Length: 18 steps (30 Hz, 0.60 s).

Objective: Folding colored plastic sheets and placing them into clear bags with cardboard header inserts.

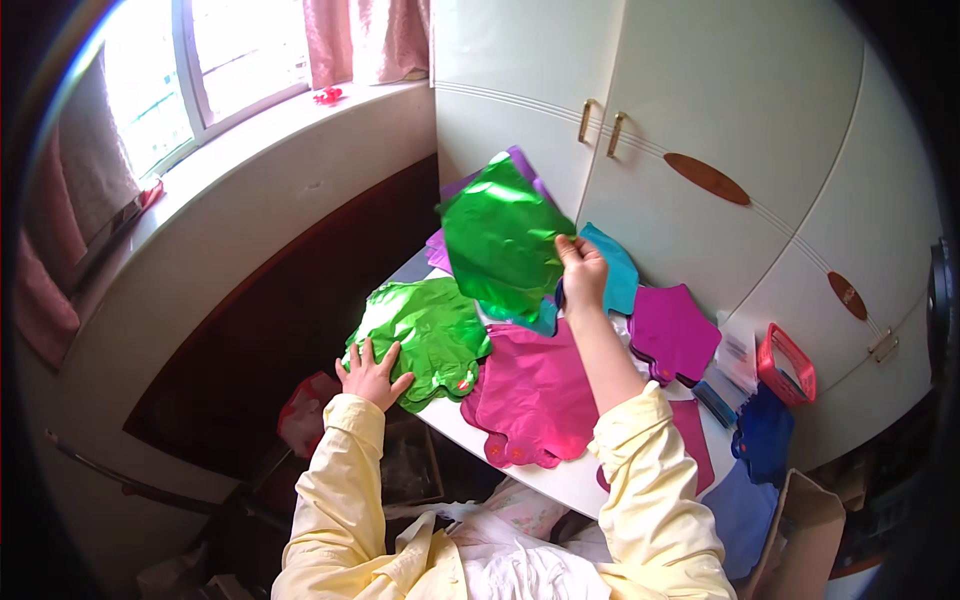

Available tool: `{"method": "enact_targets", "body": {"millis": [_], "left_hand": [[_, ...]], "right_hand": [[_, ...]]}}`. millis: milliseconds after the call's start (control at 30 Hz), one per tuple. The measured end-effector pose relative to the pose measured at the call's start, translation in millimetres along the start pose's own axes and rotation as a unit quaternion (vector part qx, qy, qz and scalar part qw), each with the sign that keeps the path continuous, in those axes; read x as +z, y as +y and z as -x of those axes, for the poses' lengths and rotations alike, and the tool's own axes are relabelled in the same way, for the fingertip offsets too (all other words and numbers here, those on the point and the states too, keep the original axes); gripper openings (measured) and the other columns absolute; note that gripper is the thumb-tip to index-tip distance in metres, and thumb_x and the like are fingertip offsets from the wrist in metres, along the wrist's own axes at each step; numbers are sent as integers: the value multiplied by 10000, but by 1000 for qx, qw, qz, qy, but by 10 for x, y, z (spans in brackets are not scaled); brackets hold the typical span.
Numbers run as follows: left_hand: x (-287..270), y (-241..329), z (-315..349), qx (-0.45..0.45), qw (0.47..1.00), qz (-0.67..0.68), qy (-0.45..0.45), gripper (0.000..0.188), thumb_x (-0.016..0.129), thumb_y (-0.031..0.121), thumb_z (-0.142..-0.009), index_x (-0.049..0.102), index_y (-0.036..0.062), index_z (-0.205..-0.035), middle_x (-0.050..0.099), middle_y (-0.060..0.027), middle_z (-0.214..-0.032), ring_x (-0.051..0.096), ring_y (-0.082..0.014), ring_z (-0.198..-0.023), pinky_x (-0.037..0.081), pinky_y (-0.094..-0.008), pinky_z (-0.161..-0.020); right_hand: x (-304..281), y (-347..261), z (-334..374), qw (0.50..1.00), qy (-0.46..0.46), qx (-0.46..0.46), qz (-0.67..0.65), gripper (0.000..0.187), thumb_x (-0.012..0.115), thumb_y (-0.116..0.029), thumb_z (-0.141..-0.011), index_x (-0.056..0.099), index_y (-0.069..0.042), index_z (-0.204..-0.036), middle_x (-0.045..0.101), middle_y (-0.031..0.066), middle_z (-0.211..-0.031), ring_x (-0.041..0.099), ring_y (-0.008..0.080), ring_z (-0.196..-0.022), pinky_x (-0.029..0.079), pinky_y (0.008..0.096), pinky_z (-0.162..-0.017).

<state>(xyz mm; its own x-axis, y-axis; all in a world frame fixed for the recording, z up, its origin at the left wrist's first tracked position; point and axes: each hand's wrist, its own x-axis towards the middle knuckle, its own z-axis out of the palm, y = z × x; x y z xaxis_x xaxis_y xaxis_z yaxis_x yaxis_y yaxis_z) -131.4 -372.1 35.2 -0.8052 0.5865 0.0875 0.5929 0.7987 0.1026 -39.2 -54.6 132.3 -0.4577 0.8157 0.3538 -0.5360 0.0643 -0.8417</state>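
Note:
My right hand [582, 272] is raised over the table, thumb and fingers pinching the edge of a shiny dark-green flat foil balloon [505, 235]. A purple sheet [520, 160] shows behind its upper edge; I cannot tell whether it is held too. My left hand [373, 376] lies with fingers spread on the near left edge of a light-green pile of flat foil balloons [425, 320]. Right of that pile lies a pink pile [535, 395] with rounded tabs at its near edge. Turquoise pieces [612, 265] lie behind my right hand, partly hidden.
A purple pile [675, 330] lies at the right of the white table [465, 435]. Beyond it are a red plastic basket [787, 365] and dark-blue pieces [765, 435]. A cardboard box [800, 530] stands at the lower right. White cupboards [740, 90] rise behind the table.

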Motion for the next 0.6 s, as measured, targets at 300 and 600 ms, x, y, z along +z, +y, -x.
{"method": "enact_targets", "body": {"millis": [300, 600], "left_hand": [[-65, 876, 504, 54, 529, 837, -129, 562, 599, 204, -908, 370, 22, -1387, 413, -148, -1396, 462, -271, -1247, 406, -374, -1015], [284, 893, 1372, -144, 264, 878, -372, 342, 583, 265, -897, 525, 40, -1147, 622, -104, -1006, 621, -242, -896, 503, -397, -824]], "right_hand": [[-287, -1196, 883, 674, -211, -490, 511, 111, 577, -49, -738, 596, -54, -847, 604, 90, -777, 617, 267, -678, 500, 365, -569], [-575, -638, 2931, 601, -418, -393, 556, 188, 595, -142, -752, 626, -20, -893, 650, 138, -971, 645, 259, -935, 530, 315, -816]]}}
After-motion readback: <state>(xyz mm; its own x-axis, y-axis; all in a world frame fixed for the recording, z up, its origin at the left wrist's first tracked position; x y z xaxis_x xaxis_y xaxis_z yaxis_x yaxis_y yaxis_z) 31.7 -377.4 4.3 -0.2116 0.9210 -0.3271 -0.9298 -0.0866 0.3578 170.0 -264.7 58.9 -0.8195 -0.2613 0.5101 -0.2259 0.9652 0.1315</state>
